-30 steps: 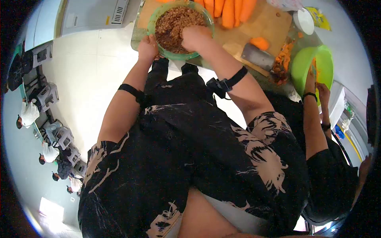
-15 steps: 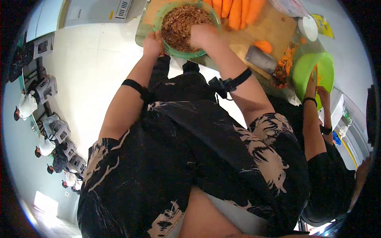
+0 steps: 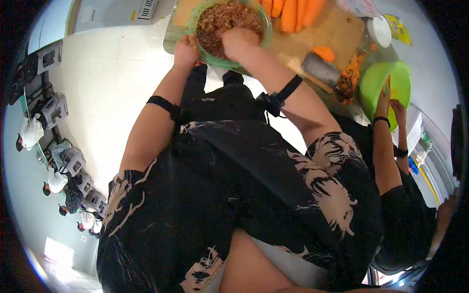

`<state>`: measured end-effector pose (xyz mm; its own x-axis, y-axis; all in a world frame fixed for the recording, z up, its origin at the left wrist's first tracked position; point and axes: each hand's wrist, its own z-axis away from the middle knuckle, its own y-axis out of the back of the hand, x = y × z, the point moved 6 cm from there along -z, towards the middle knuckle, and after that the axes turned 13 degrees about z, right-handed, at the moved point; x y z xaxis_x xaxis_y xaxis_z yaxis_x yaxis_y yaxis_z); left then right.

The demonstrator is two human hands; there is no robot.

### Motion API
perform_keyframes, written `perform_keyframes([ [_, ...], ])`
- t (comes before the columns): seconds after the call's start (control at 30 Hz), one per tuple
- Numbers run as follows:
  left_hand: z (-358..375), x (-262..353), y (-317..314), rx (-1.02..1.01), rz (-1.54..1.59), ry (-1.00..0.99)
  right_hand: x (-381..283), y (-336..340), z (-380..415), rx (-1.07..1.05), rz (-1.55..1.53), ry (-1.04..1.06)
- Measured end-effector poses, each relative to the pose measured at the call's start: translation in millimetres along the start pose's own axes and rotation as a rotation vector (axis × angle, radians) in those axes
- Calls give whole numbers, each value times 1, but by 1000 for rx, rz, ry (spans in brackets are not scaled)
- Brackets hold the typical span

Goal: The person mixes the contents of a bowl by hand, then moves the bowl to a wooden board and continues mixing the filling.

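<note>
A green bowl at the top centre holds a brown, crumbly mixture. My left hand grips the bowl's rim on its left side. Inside the bowl, my right hand is pressed into the mixture; its fingers are curled and partly buried, so what they hold cannot be made out. Several carrots lie on the wooden board right of the bowl. Nearer to me are a cut orange piece and a grey block-like object.
Orange and dark peelings lie by the board's right edge. At the right, a co-worker's hands reach into a light green basin. A white bowl stands behind it. Stools and several people are at the far left.
My right hand has moved left and slightly down within the bowl, pushing into the mixture. My left hand has shifted slightly left and up with the bowl.
</note>
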<state>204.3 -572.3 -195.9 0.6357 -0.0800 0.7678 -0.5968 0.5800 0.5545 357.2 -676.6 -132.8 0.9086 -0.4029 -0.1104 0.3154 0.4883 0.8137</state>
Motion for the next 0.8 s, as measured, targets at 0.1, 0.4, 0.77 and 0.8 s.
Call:
perform_keyframes([
  [0.1,-1,-2,-4,-22,97,2,-38,6,-7,16,-37,216],
  [0.4,-8,-12,-3,45,-80,3,16,2,-26,73,-37,-11],
  [0.77,3,7,3,46,-8,80,4,33,-40,80,-39,-131],
  [0.8,3,9,3,55,-3,93,10,30,-35,64,-15,-107],
])
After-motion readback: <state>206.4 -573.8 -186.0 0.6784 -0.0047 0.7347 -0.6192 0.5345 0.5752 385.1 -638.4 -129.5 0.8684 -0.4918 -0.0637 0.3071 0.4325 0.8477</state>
